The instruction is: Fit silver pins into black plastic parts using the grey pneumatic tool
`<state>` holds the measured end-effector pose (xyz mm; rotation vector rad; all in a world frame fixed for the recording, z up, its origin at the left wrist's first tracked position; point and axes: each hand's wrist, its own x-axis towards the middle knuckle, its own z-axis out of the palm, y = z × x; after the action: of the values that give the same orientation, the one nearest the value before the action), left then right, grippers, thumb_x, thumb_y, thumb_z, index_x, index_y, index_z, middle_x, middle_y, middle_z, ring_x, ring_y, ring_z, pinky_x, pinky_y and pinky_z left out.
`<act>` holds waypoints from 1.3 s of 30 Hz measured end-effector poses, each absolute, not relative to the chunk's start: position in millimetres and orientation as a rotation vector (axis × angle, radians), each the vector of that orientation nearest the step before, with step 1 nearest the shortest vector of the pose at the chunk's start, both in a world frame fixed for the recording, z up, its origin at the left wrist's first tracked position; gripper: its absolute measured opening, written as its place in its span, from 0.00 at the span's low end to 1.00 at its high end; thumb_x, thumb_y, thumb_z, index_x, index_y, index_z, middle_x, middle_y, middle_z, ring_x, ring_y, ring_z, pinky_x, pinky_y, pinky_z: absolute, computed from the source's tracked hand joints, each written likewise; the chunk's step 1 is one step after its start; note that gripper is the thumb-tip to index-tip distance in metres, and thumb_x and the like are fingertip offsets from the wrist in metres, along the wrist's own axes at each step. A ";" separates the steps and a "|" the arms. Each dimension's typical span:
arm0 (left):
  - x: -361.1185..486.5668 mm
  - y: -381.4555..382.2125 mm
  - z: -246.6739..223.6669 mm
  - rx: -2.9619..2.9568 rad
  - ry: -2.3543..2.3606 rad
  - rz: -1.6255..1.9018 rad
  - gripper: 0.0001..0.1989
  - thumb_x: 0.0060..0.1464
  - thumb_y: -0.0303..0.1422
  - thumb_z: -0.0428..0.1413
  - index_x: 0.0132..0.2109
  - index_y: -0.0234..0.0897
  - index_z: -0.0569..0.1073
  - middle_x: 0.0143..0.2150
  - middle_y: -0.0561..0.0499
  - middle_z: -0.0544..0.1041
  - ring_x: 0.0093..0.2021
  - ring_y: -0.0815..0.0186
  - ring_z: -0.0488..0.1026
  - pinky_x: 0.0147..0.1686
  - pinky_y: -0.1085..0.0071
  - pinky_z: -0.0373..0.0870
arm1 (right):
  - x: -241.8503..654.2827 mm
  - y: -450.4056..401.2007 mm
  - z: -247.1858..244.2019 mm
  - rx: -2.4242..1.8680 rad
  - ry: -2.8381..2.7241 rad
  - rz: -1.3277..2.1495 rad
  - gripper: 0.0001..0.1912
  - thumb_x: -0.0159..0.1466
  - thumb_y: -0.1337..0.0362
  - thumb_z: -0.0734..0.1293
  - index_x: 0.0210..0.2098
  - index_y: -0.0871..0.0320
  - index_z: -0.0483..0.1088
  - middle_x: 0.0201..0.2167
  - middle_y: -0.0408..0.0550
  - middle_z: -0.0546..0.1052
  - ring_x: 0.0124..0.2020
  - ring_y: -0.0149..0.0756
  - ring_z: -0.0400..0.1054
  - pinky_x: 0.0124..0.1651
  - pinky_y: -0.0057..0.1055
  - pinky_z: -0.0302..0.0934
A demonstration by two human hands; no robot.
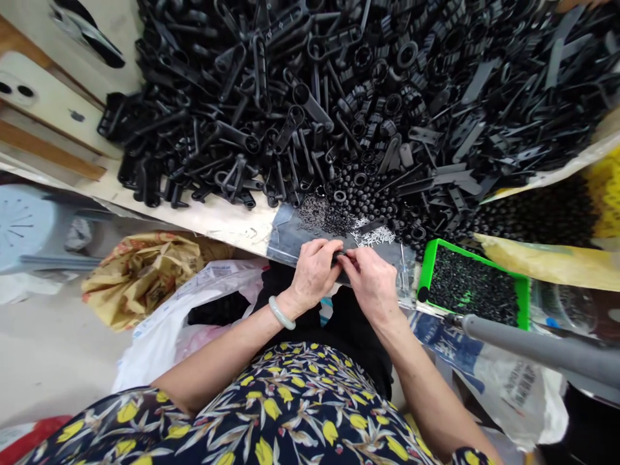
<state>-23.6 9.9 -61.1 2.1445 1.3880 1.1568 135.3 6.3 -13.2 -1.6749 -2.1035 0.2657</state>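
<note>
My left hand (pixel 312 271), with a pale bangle (pixel 281 312) at its wrist, is closed at the table's front edge. Its fingers grip a small black plastic part (pixel 335 258), mostly hidden by them. Opposite it, my right hand (pixel 371 278) pinches at the same part, fingertips together and nearly touching the left ones. Just beyond my hands lie a small heap of silver pins (pixel 372 232) and a patch of tiny dark metal pieces (pixel 314 214). Small round black pieces (pixel 372 197) are heaped behind these.
A large pile of black plastic parts (pixel 232 84) covers the table's back. On the right stands a green tray (pixel 522 300) of small black pieces, with a grey rod-shaped tool (pixel 523 342) in front. At left are a phone (pixel 48 97) and a brown sack (pixel 140 271).
</note>
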 end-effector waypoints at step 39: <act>-15.2 15.1 -42.1 1.960 1.251 1.054 0.04 0.68 0.32 0.60 0.47 0.40 0.80 0.43 0.50 0.85 0.46 0.60 0.78 0.49 0.58 0.66 | 169.3 0.9 -21.4 -1.319 -1.922 0.448 0.07 0.73 0.64 0.68 0.44 0.51 0.80 0.42 0.48 0.85 0.43 0.38 0.81 0.50 0.37 0.76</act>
<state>-15.2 15.1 -42.1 1.9597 1.2508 1.0540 169.3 0.9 -21.4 -1.3194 -1.9216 0.4480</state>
